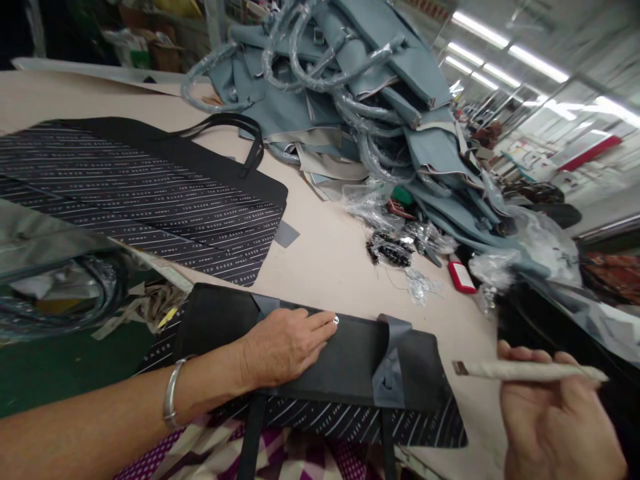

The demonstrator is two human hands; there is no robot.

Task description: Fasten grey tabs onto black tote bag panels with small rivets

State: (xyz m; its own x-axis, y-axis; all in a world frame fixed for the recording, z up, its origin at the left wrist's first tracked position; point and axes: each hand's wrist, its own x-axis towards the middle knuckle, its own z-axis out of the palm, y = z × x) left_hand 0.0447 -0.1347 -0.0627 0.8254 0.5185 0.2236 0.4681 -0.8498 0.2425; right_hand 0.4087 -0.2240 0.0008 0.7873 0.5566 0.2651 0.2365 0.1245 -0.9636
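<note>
The beige worktop (pixel 330 260) carries a heap of grey-blue bags (pixel 360 100); at its near edge lies a black bag panel (pixel 350 363), the left hand (pixel 285 347) spread flat on it, the right hand (pixel 555 413) pinching a paper-wrapped brush (pixel 525 371) just beside

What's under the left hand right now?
The left hand lies flat on a dark grey panel over striped lining. The part of the panel beneath the palm is hidden.

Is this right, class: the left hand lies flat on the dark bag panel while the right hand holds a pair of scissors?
Not quite. The head view shows the right hand holding a small flat brush, not scissors. The left hand does lie flat on the dark bag panel.
</note>
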